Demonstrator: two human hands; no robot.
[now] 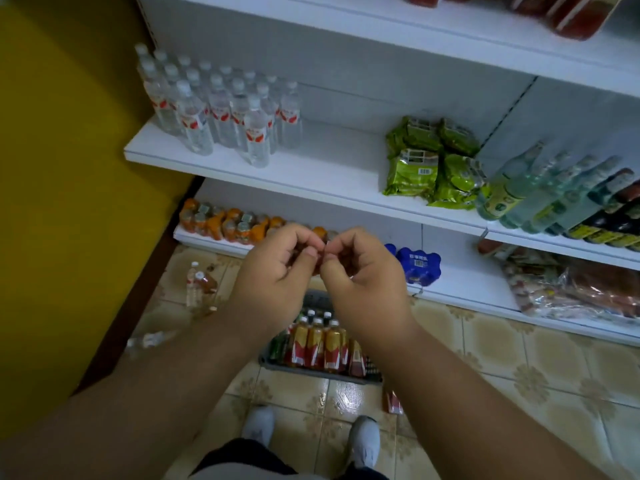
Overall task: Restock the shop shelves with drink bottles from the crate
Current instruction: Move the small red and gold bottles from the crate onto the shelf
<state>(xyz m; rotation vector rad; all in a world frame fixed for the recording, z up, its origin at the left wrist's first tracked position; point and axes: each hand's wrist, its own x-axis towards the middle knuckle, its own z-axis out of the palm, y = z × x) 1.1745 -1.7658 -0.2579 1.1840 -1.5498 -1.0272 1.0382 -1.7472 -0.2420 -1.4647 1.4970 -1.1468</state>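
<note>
I see both hands, left hand [277, 271] and right hand [360, 271], curled, fingertips meeting, apparently empty | bottles [318, 344] upright in crate [311, 370] below | smooth, light; I'd grip mid-body.

yellow painted wall [52, 168], white metal shelves [311, 168], beige floral-patterned floor tiles [502, 358], red-and-gold labelled drink bottles [317, 344], lime green snack packets [433, 164].

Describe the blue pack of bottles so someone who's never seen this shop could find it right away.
Start at the white shelving unit and drop to its lowest shelf, just above the tiled floor. The blue pack sits alone right of the orange bottles. It is the only solid blue item there.
</note>
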